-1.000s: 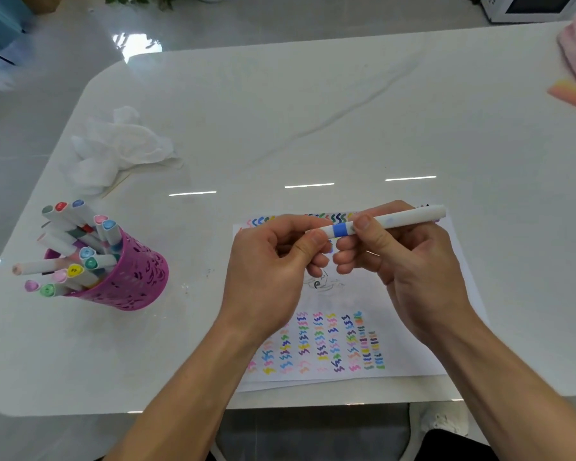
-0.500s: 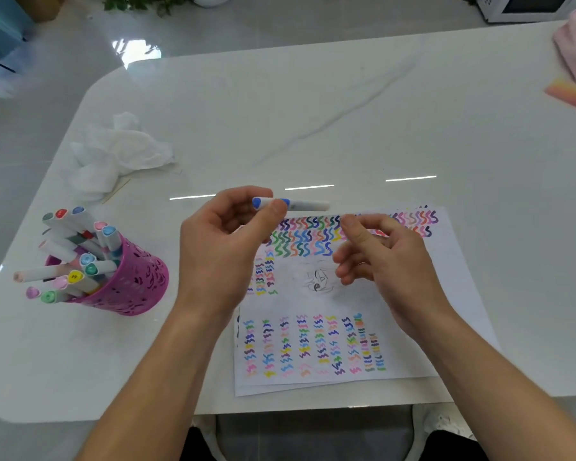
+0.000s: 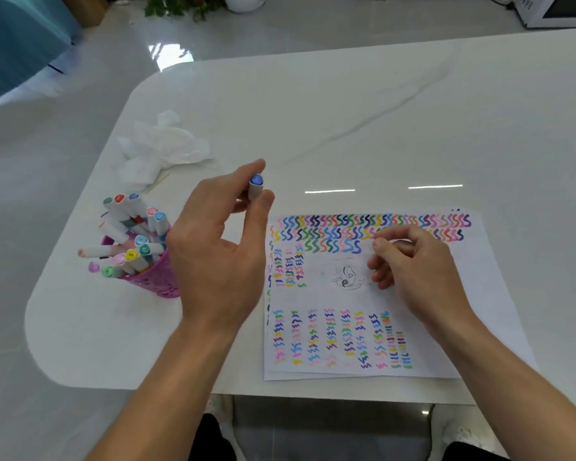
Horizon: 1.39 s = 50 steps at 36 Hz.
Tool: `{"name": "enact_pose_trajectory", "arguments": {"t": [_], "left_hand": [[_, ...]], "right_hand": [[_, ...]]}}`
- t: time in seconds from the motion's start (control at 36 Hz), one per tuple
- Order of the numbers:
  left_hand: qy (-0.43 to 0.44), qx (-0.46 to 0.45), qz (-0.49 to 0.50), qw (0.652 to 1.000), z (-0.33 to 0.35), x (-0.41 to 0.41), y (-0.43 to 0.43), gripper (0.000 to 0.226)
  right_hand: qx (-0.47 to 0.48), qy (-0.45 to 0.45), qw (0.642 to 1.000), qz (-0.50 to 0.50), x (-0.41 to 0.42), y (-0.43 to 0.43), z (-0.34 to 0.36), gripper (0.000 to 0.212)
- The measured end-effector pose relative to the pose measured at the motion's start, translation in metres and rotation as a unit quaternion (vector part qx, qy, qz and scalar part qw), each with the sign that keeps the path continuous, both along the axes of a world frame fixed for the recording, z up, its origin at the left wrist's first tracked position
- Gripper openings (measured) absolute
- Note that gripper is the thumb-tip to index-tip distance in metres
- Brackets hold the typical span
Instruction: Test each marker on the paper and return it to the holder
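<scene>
My left hand (image 3: 218,257) pinches a white marker with a blue cap (image 3: 256,186) between thumb and forefinger; only its capped end shows above the fingers. The hand hovers just right of the purple mesh holder (image 3: 153,281), which is packed with several capped markers leaning left. The paper (image 3: 363,294), covered in rows of coloured squiggles around a small pencil sketch, lies right of the hand. My right hand (image 3: 409,264) rests on the paper with loosely curled fingers and holds nothing.
A crumpled white tissue (image 3: 162,149) lies behind the holder on the white marble table (image 3: 346,128). The table's rounded left corner and near edge are close to the holder and the paper. A potted plant and an appliance stand beyond the far edge.
Both hands held the blue marker over the paper. My right hand let go and stayed on the paper, while my left hand carried the marker leftward toward the holder.
</scene>
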<state>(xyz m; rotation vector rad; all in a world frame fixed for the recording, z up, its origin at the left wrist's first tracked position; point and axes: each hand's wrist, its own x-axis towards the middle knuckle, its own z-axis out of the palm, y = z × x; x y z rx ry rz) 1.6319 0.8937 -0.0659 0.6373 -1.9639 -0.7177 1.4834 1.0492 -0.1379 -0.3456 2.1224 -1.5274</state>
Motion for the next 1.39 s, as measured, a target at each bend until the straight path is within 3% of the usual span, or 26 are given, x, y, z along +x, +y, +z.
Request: {"name": "enact_pose_trajectory", "arguments": {"t": [0.11,0.36,0.67,0.81,1.17,1.39], "left_hand": [[-0.008,-0.093,0.017,0.996,0.001,0.013,-0.006,0.026],[-0.016,-0.192,0.027,0.981,0.007,0.032,-0.014,0.028],[-0.049,-0.157,0.096,0.982,0.009,0.052,-0.029,0.030],[-0.096,-0.109,0.123,0.982,0.008,0.060,-0.034,0.033],[-0.251,-0.091,0.185,0.946,-0.003,0.068,-0.041,0.019],[-0.226,-0.122,0.181,0.949,-0.006,0.065,-0.041,0.025]], "right_hand": [[0.001,0.002,1.000,-0.002,-0.001,-0.002,-0.001,0.006],[-0.008,-0.005,1.000,-0.008,-0.001,-0.001,0.001,0.009],[-0.004,0.000,1.000,-0.005,-0.001,-0.002,0.000,0.010],[-0.007,-0.005,1.000,-0.007,-0.001,-0.003,-0.001,0.010],[-0.013,-0.009,1.000,-0.006,-0.001,-0.004,-0.005,0.011],[-0.011,-0.005,1.000,-0.011,0.001,-0.006,-0.003,0.011]]}}
